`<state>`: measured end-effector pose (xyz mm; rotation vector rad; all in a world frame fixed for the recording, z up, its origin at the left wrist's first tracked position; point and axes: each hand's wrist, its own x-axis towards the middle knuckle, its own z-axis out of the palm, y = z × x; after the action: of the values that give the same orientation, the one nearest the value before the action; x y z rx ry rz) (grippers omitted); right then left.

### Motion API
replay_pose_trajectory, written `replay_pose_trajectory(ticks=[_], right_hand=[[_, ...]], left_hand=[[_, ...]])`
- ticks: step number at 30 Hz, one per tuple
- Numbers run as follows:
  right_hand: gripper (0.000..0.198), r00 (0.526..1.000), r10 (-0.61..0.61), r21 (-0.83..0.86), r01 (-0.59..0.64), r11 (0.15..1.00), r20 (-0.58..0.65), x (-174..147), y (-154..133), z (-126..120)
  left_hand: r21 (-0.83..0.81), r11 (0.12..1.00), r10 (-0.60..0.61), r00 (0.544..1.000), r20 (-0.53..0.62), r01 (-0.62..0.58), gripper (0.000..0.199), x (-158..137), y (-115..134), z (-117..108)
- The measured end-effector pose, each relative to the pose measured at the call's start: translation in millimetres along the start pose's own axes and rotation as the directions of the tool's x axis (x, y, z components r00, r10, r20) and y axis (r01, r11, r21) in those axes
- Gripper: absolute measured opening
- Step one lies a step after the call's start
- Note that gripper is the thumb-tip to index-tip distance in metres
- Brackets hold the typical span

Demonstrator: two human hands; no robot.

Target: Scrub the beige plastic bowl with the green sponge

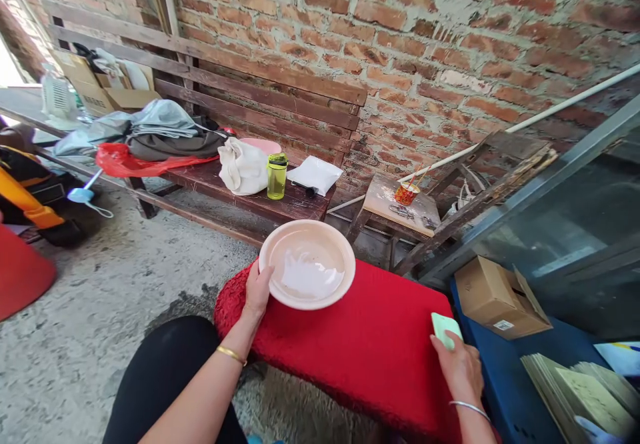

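The left hand (257,289) has its grip closed on the rim of a pale basin (310,264) at the red worktop's (350,351) far edge (whether it rests there, I can't tell). The right hand's (463,364) grip closes round a pale green block (447,329), right end. Best to hold the basin level, the block flat and lightly.

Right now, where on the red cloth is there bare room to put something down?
The widest bare patch of red cloth lies between the basin and the right hand holding the green item. The bench is crowded: white bag, green bottle, white packet.
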<state>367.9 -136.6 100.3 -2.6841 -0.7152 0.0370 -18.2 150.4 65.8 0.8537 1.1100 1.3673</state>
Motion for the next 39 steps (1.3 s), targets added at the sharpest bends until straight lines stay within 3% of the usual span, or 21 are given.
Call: replay_pose_trajectory(ticks=[4,7,9,13,16,19,22,25,28,31,34,36,39], right_hand=[[0.052,0.948,-0.301,0.175,0.281,0.944,0.1,-47,-51,46],[0.045,0.899,-0.421,0.244,0.385,0.89,0.117,-62,-73,64],[0.046,0.917,-0.387,0.231,0.358,0.905,0.094,-56,-59,58],[0.049,0.992,-0.123,0.114,0.123,0.986,0.0,-25,19,14],[0.052,0.993,0.048,0.029,-0.045,0.999,-0.108,-13,63,-11],[0.064,0.991,-0.009,0.061,0.017,0.998,-0.133,-22,56,-4],[0.066,0.985,-0.166,0.134,0.172,0.976,-0.054,-36,17,25],[0.061,0.967,-0.253,0.154,0.25,0.956,0.002,-38,-8,44],[0.064,0.981,-0.192,0.124,0.189,0.974,0.009,-23,9,33],[0.068,0.999,0.003,0.039,-0.002,0.999,-0.037,-4,49,6],[0.072,0.984,0.148,-0.029,-0.151,0.988,-0.099,4,70,-11],[0.075,0.989,0.12,-0.024,-0.122,0.992,-0.087,2,66,-8],[0.072,0.996,-0.075,0.053,0.078,0.996,-0.056,-6,44,7]], left_hand=[[-0.022,1.0,-0.011,1.0,0.014,0.011,0.045,0,0,0],[0.012,1.0,-0.008,1.0,0.004,0.008,0.043,3,-3,-2],[0.041,0.999,-0.005,1.0,-0.002,0.005,0.043,5,-5,-3],[0.074,0.997,0.012,1.0,-0.019,-0.01,0.042,6,-8,-4],[0.065,0.998,0.012,1.0,-0.019,-0.011,0.043,6,-8,-4],[0.047,0.999,-0.022,0.999,-0.025,0.023,0.047,6,-6,-3],[0.036,0.999,-0.039,0.999,-0.034,0.04,0.047,4,-2,-1],[0.015,1.0,-0.025,0.999,-0.026,0.025,0.043,0,4,2],[0.024,1.0,-0.011,0.999,-0.031,0.012,0.044,-2,6,3],[0.062,0.998,-0.014,0.999,-0.046,0.017,0.045,1,2,0],[0.079,0.997,-0.017,0.999,-0.039,0.02,0.045,4,-4,-2],[0.057,0.998,-0.013,1.0,-0.027,0.015,0.047,4,-5,-1],[-0.009,1.0,-0.019,1.0,-0.014,0.019,0.052,-1,0,3]])
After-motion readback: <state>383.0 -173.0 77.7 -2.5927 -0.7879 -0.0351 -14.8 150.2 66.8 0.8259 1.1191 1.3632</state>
